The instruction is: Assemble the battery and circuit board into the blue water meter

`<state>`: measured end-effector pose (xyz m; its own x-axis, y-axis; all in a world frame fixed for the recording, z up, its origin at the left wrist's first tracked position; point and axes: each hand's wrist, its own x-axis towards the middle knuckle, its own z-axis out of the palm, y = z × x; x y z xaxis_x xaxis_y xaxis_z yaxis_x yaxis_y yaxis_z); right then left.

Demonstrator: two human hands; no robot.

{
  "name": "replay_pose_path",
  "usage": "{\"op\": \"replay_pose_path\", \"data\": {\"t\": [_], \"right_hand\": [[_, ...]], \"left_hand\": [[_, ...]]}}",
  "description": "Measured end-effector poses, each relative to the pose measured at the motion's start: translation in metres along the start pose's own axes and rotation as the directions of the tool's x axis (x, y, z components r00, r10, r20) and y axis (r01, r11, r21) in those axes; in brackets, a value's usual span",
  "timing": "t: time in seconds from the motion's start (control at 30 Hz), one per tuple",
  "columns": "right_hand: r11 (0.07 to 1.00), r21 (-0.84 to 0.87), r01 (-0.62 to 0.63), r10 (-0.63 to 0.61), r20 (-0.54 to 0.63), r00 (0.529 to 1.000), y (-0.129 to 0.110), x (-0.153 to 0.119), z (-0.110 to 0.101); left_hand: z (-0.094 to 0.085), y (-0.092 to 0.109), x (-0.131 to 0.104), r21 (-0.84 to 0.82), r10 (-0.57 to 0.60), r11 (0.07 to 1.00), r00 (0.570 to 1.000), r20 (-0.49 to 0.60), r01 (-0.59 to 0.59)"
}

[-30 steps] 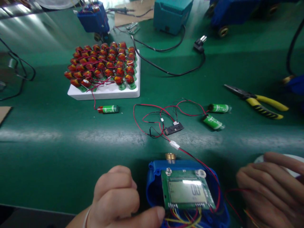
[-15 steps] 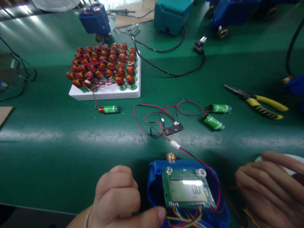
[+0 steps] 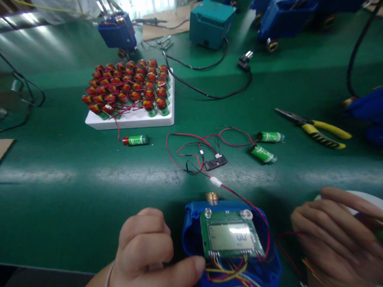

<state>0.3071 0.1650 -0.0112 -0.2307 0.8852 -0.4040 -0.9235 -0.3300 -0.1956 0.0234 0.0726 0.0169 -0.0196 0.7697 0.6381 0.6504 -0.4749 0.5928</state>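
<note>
In the lower middle lies an opened blue meter housing [image 3: 191, 235] with a green circuit board [image 3: 205, 235] whose lit display [image 3: 224, 238] shows digits. My left hand [image 3: 146, 243] is beside it, fingers curled into a fist; its thumb reaches to the board's lower left corner. At the right edge my right hand [image 3: 335, 235] has bent fingers over a white dish [image 3: 363, 199]. What its fingertips pinch is cut off and hidden; a dark red and green bit shows there. A thin red wire [image 3: 279, 239] runs under this hand. Coloured wires [image 3: 230, 273] fill the housing's lower part.
Beyond the housing lie a black switch-like part [image 3: 217, 162], two green batteries [image 3: 271, 137] on red and black wires, and a single battery [image 3: 135, 140]. A white foam tray [image 3: 131, 122] holds several batteries. Yellow-handled pliers [image 3: 311, 127], a plug [image 3: 245, 60] and a teal box [image 3: 211, 26] lie farther off.
The whole view has shifted slightly, so objects sit a little farther left. Both hands keep nearly the same places and poses; a green bit now shows by the right fingertips.
</note>
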Motion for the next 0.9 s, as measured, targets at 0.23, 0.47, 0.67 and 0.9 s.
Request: {"op": "replay_pose_path", "data": {"t": [0.23,0.47,0.67,0.9], "right_hand": [[0.999,-0.019,-0.028,0.031,0.213,0.977,0.008,0.000,0.013],[0.994,-0.104,-0.043,0.073,0.309,0.948,0.001,0.005,0.011],[0.999,-0.001,-0.035,0.034,0.299,0.954,0.002,0.002,0.005],[1.000,-0.020,0.000,0.007,0.350,0.937,0.003,-0.003,0.004]], "left_hand": [[0.001,0.001,0.002,-0.014,0.008,1.000,0.999,-0.052,-0.009],[-0.005,-0.007,0.009,0.006,0.124,0.992,0.992,-0.005,-0.124],[-0.006,-0.009,0.002,0.083,0.082,0.994,0.991,-0.108,-0.074],[0.016,-0.016,0.014,0.067,0.170,0.985,0.890,-0.424,-0.156]]}}
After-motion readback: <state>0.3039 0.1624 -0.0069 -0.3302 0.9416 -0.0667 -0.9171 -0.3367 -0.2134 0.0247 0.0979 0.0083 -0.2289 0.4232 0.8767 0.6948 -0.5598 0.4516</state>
